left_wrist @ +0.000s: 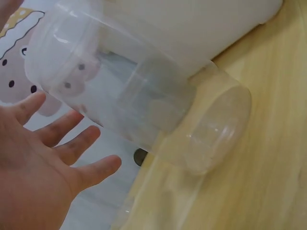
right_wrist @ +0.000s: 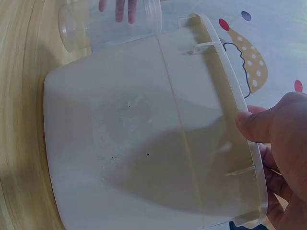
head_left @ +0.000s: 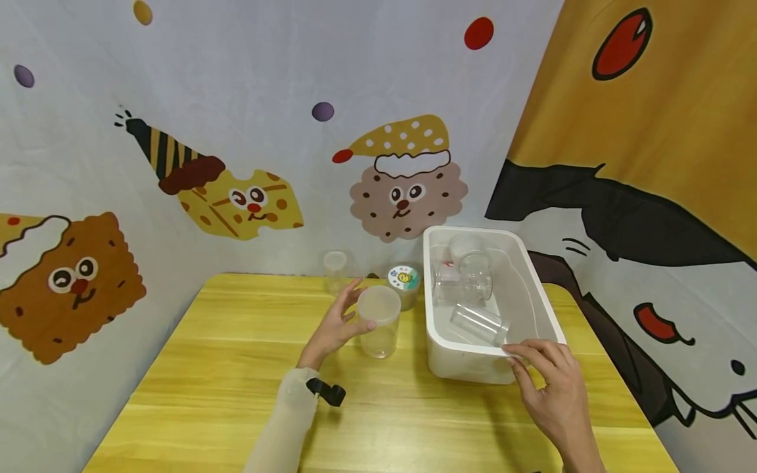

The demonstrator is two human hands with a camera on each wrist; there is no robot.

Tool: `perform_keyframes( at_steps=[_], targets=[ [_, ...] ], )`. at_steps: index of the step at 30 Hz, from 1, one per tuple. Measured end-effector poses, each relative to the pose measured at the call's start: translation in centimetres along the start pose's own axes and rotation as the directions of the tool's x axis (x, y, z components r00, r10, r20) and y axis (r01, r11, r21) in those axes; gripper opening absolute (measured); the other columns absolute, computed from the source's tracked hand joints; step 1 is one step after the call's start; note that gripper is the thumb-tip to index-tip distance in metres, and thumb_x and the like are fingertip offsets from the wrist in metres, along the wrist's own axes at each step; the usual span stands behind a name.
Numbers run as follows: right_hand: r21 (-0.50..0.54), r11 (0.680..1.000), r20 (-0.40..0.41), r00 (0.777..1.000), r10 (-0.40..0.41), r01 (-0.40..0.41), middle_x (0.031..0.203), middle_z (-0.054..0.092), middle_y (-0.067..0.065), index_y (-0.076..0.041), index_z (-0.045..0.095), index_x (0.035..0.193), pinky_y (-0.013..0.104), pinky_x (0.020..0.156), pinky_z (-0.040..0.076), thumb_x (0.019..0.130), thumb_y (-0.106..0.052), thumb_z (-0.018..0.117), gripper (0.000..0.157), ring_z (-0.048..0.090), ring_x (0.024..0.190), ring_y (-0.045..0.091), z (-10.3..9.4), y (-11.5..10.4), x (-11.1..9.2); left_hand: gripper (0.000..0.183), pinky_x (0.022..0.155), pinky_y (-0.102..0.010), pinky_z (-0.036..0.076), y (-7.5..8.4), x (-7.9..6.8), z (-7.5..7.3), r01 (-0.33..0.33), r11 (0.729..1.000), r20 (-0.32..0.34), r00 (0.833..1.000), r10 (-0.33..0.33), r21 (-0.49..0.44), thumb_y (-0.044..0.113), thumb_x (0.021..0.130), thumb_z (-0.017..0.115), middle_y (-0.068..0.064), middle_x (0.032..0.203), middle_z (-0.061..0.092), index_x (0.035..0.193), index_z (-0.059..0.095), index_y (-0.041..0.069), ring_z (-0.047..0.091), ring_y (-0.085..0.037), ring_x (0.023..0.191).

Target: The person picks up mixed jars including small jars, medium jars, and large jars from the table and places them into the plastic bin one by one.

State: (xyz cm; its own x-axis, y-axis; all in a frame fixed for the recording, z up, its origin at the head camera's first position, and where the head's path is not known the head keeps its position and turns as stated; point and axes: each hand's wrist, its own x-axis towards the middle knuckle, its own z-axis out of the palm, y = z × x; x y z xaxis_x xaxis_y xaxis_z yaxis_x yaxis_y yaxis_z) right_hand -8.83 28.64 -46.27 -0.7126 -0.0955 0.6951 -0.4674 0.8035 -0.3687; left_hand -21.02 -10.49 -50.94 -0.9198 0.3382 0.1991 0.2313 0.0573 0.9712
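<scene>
A tall clear plastic jar (head_left: 380,336) with a frosted lid stands upright on the table, left of a white plastic bin (head_left: 467,362). My left hand (head_left: 332,328) is at the jar's left side, its fingers spread and the thumb crossing in front near the lid. In the left wrist view those fingers (left_wrist: 79,146) look nearly straight beside the jar's wall. With my right hand (head_left: 556,387) I pinch the near rim of the bin, thumb (right_wrist: 252,125) outside and fingers over the edge. Inside the bin lie several clear containers, among them a cylinder (head_left: 478,323) on its side near the front.
Behind the jar stands a short round container (head_left: 404,282) with a colourful printed lid. A small clear jar (head_left: 335,268) is farther left at the back edge of the wood-grain table (head_left: 236,368). A cartoon-printed cloth (head_left: 248,85) hangs right behind the table.
</scene>
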Motion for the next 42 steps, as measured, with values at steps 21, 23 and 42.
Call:
perform_keyframes(
  at_steps=[21,23,42],
  targets=[
    [0.003,1.0,-0.019,1.0,-0.02,0.02,0.099,0.07,0.005,-0.016,0.081,0.102,0.032,0.084,0.036,0.075,0.003,0.085,0.034,0.054,0.094,0.023,0.0,-0.3,0.3,0.077,0.108,-0.055,0.049,-1.8,0.0,1.6,0.063,0.998,-0.083,0.995,-0.061,0.027,0.019,0.081,0.089,-0.007,0.143,0.061,0.148,0.052,0.025,0.055,-0.029,0.135],
    [0.0,1.0,-0.013,1.0,-0.015,0.015,0.099,0.07,0.006,-0.015,0.081,0.102,0.032,0.083,0.036,0.075,0.003,0.085,0.033,0.054,0.093,0.023,0.0,-0.3,0.2,0.077,0.108,-0.055,0.05,-1.7,0.0,1.6,0.06,0.998,-0.089,0.994,-0.057,0.032,0.021,0.08,0.09,-0.006,0.142,0.062,0.148,0.052,0.025,0.055,-0.029,0.135],
    [0.003,1.0,-0.011,1.0,-0.029,0.029,0.1,0.071,0.006,-0.015,0.081,0.102,0.02,0.091,0.034,0.073,0.004,0.085,0.035,0.054,0.095,0.024,-0.1,-0.4,0.1,0.074,0.107,-0.054,0.049,-1.3,-0.3,0.7,0.049,0.997,-0.112,0.993,-0.042,0.066,0.022,0.082,0.088,-0.001,0.141,0.062,0.146,0.052,0.034,0.055,-0.025,0.134]
  ],
)
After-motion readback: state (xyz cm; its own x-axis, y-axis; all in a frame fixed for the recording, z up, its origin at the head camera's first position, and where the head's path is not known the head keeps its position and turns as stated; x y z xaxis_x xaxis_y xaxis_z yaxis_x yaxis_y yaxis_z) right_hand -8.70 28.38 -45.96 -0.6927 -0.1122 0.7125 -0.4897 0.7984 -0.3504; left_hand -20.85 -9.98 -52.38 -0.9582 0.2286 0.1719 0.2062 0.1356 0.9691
